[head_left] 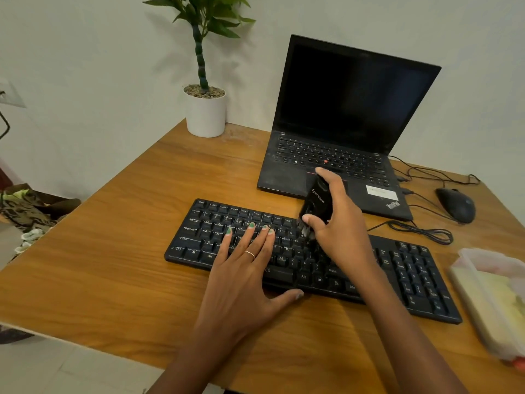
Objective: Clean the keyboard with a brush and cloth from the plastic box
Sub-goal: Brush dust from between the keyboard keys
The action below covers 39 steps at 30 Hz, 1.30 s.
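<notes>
Black keyboard (309,260) lies on the desk (119,251). Left hand (241,280) rests flat on its left-middle keys, fingers straight. Right hand (338,223) grips a black brush (315,209), bristles touching keys mid-keyboard. Plastic box (494,300) just right of keyboard; laptop (341,143) behind.

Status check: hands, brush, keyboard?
Left hand flat on keyboard, steadying. Right hand grips brush, bristles on mid keys. Nothing blocking; plastic box at right.
</notes>
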Motion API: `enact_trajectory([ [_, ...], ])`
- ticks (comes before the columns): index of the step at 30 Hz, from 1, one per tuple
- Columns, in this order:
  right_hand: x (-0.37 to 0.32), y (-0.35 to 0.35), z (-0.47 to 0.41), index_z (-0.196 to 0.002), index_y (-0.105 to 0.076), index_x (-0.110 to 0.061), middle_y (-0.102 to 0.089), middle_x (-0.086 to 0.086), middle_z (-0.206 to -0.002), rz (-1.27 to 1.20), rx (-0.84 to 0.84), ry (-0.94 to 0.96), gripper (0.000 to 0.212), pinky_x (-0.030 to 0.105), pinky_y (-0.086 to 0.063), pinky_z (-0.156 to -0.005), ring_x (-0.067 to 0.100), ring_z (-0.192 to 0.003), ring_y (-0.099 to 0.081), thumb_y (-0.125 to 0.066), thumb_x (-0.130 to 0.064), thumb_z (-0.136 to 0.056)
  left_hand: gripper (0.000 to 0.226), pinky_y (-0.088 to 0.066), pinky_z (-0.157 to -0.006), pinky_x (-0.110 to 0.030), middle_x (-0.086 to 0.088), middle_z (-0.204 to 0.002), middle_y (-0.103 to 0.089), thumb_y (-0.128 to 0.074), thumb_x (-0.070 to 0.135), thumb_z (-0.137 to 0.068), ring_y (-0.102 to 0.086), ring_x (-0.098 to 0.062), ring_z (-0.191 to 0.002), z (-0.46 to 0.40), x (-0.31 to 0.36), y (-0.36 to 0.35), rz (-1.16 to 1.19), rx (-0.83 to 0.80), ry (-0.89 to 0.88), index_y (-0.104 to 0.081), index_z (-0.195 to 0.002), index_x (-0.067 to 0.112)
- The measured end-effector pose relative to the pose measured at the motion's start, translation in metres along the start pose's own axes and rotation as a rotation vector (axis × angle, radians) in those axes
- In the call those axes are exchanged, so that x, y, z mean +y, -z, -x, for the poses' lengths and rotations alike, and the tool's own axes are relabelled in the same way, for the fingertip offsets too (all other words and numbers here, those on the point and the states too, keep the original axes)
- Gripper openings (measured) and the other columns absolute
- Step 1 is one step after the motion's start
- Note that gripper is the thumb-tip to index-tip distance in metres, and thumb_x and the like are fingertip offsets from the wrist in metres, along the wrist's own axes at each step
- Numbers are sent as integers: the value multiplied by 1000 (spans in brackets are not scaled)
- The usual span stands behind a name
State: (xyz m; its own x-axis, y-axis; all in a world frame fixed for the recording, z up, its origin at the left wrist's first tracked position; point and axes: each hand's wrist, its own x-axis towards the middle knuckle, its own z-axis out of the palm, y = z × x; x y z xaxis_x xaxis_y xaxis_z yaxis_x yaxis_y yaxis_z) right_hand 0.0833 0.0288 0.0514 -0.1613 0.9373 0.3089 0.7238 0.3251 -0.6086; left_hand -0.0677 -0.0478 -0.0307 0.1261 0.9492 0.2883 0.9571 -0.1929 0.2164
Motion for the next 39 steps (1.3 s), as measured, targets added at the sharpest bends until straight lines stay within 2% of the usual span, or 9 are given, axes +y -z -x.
enact_trajectory([
  [3, -5, -2, 4, -138, -24, -41, -51, -6, -114, -50, -28, 4, 80, 30, -53, -77, 14, -98, -55, -71, -13, -80, 100, -14, -113, -45, -3, -145, -47, -23, 87, -80, -37, -21, -139, 0, 0, -1, 3, 0, 3, -45, -143, 12],
  [7, -8, 4, 10, -135, -22, -46, -53, -9, -107, -20, -181, 34, 81, 36, -55, -77, 15, -96, -58, -72, -14, -80, 100, -15, -112, -45, -4, -145, -47, -24, 86, -80, -38, -21, -138, 0, -1, -2, 6, 12, -5, -45, -143, 12],
  [12, -3, -5, 0, -140, -22, -38, -53, 1, -122, 5, 27, 4, 81, 28, -50, -79, 19, -106, -56, -70, -13, -81, 100, -16, -112, -45, -3, -145, -48, -24, 86, -80, -39, -21, -138, 0, -1, -1, 5, 19, -8, -46, -142, 12],
  [18, -9, 6, 8, -137, -21, -43, -51, -8, -106, 27, -199, 41, 81, 34, -53, -78, 14, -94, -56, -72, -14, -80, 100, -16, -113, -46, -3, -145, -48, -22, 87, -80, -38, -21, -139, 0, -1, -2, 14, 33, -8, -46, -142, 12],
  [23, -10, -7, 1, -140, -19, -40, -53, -1, -119, 78, -28, 44, 81, 37, -53, -81, 20, -105, -57, -69, -14, -82, 100, -19, -115, -47, -3, -146, -47, -22, 87, -80, -38, -21, -139, 1, -1, -2, 7, 30, -7, -46, -142, 12],
  [28, -11, 10, 11, -134, -21, -45, -51, -11, -102, 13, -270, 65, 81, 31, -54, -71, 14, -90, -59, -72, -14, -80, 100, -17, -114, -47, -3, -147, -46, -22, 87, -79, -36, -20, -140, 0, -1, -4, 17, 44, -7, -44, -143, 13],
  [31, -9, 5, 6, -138, -21, -42, -51, -8, -106, 49, -173, 49, 81, 29, -51, -74, 10, -92, -54, -70, -13, -81, 100, -26, -115, -50, -2, -147, -46, -23, 87, -79, -36, -19, -140, 1, -1, -3, 9, 38, -1, -44, -144, 13],
  [35, -8, -8, 3, -140, -20, -39, -54, 1, -117, 34, 3, 1, 81, 30, -52, -74, 18, -100, -57, -69, -13, -81, 99, -29, -114, -51, -2, -146, -47, -23, 87, -80, -38, -19, -139, 1, -1, -3, 3, 38, -2, -45, -143, 13],
  [39, -15, 3, 12, -135, -20, -45, -49, -11, -103, 17, -229, 70, 81, 34, -56, -71, 15, -91, -59, -71, -13, -81, 100, -24, -116, -50, -1, -148, -44, -21, 87, -80, -34, -18, -141, 1, -1, -4, 10, 39, 2, -42, -145, 15],
])
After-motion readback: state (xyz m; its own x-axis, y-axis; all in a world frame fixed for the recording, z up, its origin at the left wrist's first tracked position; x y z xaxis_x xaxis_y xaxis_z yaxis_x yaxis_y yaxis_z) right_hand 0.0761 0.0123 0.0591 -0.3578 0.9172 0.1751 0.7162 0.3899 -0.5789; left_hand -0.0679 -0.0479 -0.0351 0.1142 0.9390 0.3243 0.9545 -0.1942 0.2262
